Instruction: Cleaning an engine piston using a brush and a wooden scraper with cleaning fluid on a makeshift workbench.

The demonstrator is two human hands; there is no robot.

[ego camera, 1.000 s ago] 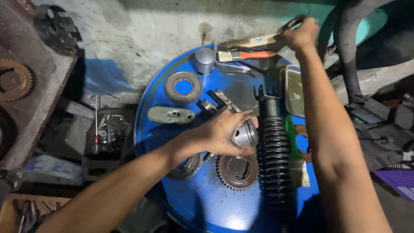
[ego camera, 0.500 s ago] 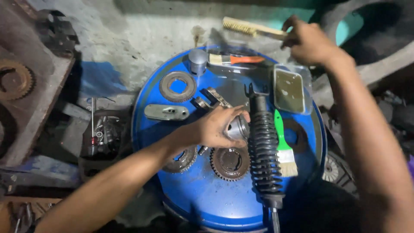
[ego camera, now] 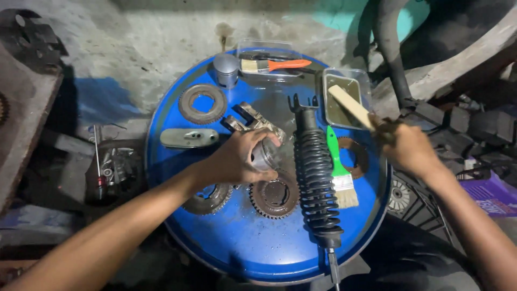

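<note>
My left hand (ego camera: 239, 159) grips a shiny metal cylinder part (ego camera: 265, 155) near the middle of a round blue drum top (ego camera: 258, 242). My right hand (ego camera: 412, 148) holds a wooden-handled brush (ego camera: 351, 106) at the drum's right edge, its pale end over a clear rectangular tray (ego camera: 344, 91) of dark liquid. A black ribbed shock absorber (ego camera: 315, 178) lies lengthwise between my hands. A green-handled paintbrush (ego camera: 340, 172) lies just right of it.
Rusty gears (ego camera: 274, 198), a ring gear (ego camera: 203, 103), a grey metal cover (ego camera: 188, 138), a small piston (ego camera: 226, 67) and an orange-handled brush (ego camera: 274, 65) in a clear tray lie on the drum. Engine parts and scrap crowd the floor on both sides.
My right hand has come down from the far edge with the wooden brush to the drum's right side. My left hand stays on the cylinder part.
</note>
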